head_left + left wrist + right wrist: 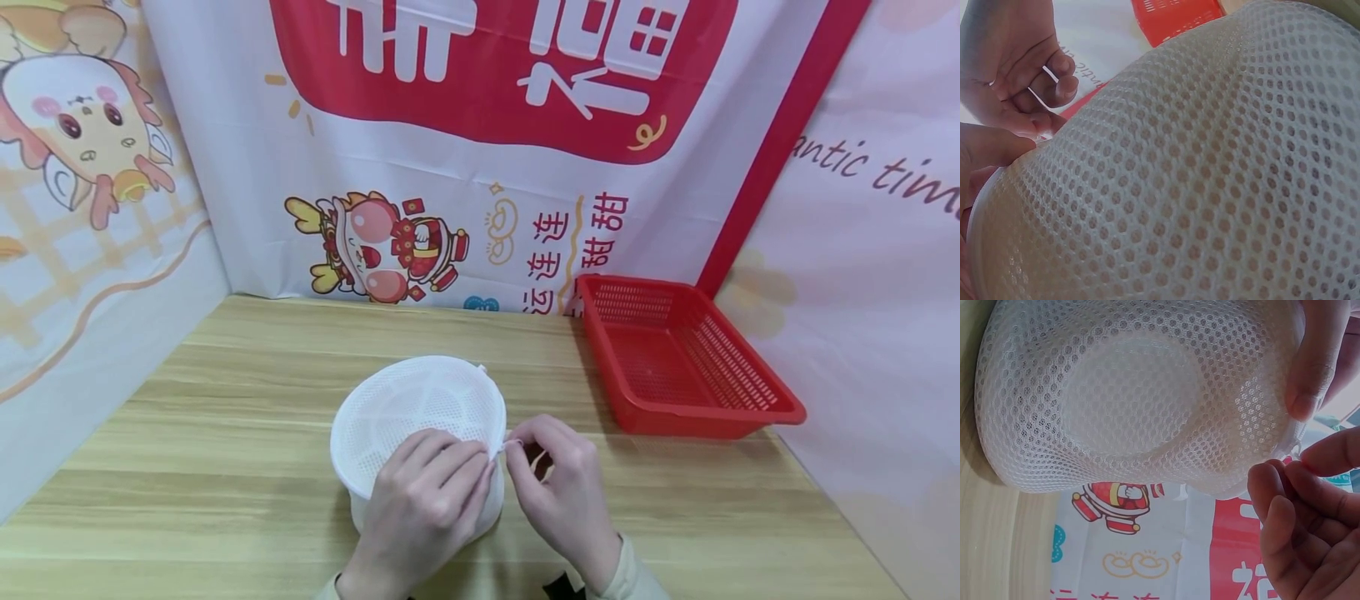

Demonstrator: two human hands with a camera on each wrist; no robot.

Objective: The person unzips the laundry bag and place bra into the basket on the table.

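Note:
A white mesh laundry bag with a round, stiff-rimmed top stands on the wooden table in the head view. My left hand grips its rim on the near right side, with the thumb and fingers pinching the edge. Just right of that edge, my right hand pinches a small white pull or loop at the rim between thumb and forefinger. In the left wrist view, the mesh side of the bag fills most of the picture. Both hands' fingertips meet at the rim in the right wrist view, beside the mesh.
A red plastic basket with slotted sides sits at the back right of the wooden table. Behind the table hangs a printed cloth, and more printed cloth lines both sides.

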